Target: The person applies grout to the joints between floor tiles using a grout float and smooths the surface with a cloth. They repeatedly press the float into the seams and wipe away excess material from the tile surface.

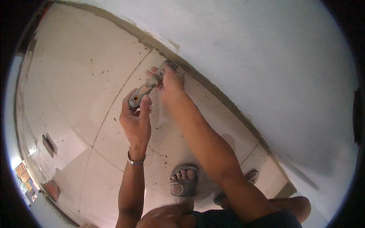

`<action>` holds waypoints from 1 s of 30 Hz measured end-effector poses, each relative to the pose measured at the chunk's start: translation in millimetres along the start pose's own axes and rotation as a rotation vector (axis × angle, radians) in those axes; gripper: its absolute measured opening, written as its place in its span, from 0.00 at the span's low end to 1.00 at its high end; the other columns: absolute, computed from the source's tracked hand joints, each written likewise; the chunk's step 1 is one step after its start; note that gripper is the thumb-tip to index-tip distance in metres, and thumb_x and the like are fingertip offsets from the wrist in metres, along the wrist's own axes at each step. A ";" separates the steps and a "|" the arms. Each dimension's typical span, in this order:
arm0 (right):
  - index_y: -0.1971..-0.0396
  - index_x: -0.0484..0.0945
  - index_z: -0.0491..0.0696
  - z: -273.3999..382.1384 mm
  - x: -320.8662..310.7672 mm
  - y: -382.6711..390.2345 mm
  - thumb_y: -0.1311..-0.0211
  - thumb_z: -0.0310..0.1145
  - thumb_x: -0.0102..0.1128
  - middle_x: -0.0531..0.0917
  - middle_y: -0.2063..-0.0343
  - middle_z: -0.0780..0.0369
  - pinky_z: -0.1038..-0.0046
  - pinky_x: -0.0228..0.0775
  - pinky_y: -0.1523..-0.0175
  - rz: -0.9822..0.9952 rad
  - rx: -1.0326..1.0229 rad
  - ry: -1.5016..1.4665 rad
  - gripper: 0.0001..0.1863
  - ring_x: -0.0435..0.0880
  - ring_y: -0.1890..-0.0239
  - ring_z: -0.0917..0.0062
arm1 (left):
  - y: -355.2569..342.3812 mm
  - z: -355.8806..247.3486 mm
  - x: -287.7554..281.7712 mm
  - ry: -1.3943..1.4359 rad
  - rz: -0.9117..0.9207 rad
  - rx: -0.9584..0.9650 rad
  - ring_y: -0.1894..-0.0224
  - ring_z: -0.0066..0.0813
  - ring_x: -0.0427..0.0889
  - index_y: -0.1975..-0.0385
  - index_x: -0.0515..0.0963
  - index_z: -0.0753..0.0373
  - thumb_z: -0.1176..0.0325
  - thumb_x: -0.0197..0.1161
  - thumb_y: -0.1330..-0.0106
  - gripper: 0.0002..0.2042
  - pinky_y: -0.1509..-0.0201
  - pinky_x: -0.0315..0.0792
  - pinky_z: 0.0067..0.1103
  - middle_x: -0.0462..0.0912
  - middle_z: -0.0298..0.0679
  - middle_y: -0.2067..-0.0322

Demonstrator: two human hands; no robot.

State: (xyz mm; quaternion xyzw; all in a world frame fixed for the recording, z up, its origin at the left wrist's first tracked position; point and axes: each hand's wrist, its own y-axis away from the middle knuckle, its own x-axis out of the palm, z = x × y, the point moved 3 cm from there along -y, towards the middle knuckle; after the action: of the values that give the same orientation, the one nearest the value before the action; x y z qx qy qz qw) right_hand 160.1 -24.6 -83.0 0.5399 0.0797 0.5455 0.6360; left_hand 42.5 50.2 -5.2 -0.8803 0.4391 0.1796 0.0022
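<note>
Both hands grip a long, flat, dusty grey tool [135, 99] with a rounded end and a brass-coloured round hole; its exact kind does not show. My left hand [135, 119], with a metal band on the wrist, pinches the rounded end between thumb and fingers. Farther up, my right hand [173, 81] is closed about the other end, close to the foot of the wall. A rough grey lump [152, 80] sits along the tool's middle, beside my right fingers. My right hand hides part of the tool's far end.
A white wall [266, 68] rises along the right, with a rough, bare strip at its base. Crumbs dot the pale tiled floor [76, 87]. A flat dark piece [48, 145] and a reddish-brown piece [52, 189] lie at left. My sandalled foot [184, 179] is below my hands.
</note>
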 end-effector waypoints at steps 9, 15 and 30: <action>0.37 0.64 0.41 10.4 2.1 2.2 0.22 0.36 0.43 0.84 0.52 0.51 0.66 0.86 0.60 0.044 -0.004 -0.004 0.21 0.90 0.58 0.62 | -0.6 2.6 8.0 0.026 -0.015 0.077 0.63 0.25 0.88 0.42 0.75 0.70 0.63 0.67 0.29 0.22 0.62 0.83 0.22 0.87 0.45 0.62; 0.39 0.63 0.40 12.7 10.0 2.7 0.21 0.34 0.40 0.83 0.51 0.51 0.64 0.86 0.55 0.038 -0.001 -0.007 0.19 0.88 0.54 0.61 | -12.0 9.5 4.0 0.034 0.007 0.017 0.65 0.24 0.87 0.41 0.74 0.69 0.64 0.67 0.29 0.22 0.63 0.83 0.21 0.87 0.45 0.62; 0.38 0.64 0.44 3.1 21.8 -17.4 0.21 0.36 0.43 0.83 0.51 0.53 0.62 0.84 0.53 0.051 0.020 0.036 0.19 0.88 0.53 0.63 | -21.7 -2.5 3.3 0.048 -0.148 0.092 0.67 0.21 0.86 0.42 0.75 0.71 0.64 0.65 0.28 0.20 0.65 0.81 0.19 0.86 0.41 0.68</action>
State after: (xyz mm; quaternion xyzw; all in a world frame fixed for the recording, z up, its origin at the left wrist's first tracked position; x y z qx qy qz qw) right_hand 181.4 -6.3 -84.6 0.5383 0.0829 0.5705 0.6147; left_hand 61.9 60.7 -7.2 -0.9133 0.3806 0.1376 0.0454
